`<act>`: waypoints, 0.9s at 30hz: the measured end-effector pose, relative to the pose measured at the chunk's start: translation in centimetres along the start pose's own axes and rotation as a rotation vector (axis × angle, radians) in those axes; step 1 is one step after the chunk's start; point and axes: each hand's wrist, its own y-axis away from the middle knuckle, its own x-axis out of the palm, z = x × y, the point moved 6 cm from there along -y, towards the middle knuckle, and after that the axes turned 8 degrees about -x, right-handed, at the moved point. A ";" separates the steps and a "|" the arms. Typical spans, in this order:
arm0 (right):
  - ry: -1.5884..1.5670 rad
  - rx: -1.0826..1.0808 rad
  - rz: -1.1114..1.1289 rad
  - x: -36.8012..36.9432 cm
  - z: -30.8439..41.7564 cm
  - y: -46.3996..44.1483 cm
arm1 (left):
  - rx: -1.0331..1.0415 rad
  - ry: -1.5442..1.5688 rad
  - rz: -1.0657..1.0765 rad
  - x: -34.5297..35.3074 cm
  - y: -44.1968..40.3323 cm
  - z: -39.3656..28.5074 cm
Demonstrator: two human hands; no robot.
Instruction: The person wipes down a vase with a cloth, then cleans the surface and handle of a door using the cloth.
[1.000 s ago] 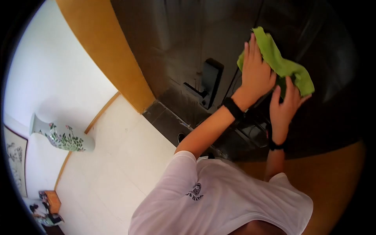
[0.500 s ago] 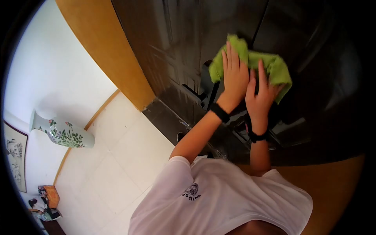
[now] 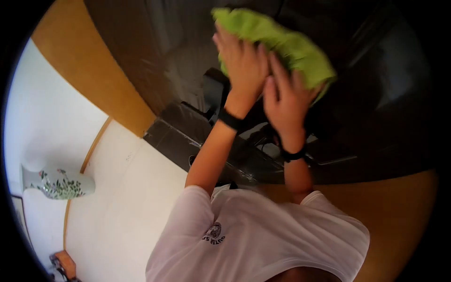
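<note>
Currently, left hand (image 3: 243, 66) and right hand (image 3: 287, 104) are unclenched, fingers extended, pressing a crumpled lime-green fabric cloth (image 3: 300, 49) against a glossy dark-brown door (image 3: 376, 113); cloth at upper centre of frame.

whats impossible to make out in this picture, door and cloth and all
- Head view: the door surface behind the green cloth, covered by it
- Head view: the lower end of the lock, hidden by the left arm
- Head view: the wall picture, cut off by the dark rim
- Head view: fine detail of the fingers, blurred
</note>
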 end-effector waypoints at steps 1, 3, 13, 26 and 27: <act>-0.023 -0.027 0.009 1.1 0.4 1.1 | -0.004 -0.014 0.107 0.2 2.5 1.5; -0.133 0.056 0.178 1.0 1.4 4.9 | -0.083 0.048 0.262 -1.1 6.9 2.1; -0.456 -0.019 -0.124 -9.0 -4.5 2.8 | -0.168 0.141 0.418 -3.2 8.3 -1.1; -0.326 0.065 -0.357 -21.5 -9.2 -3.2 | -0.435 0.401 0.582 -3.3 11.8 -2.3; -0.315 0.064 -0.371 -22.4 -10.0 -4.2 | -0.451 0.460 0.673 -3.0 10.9 -3.1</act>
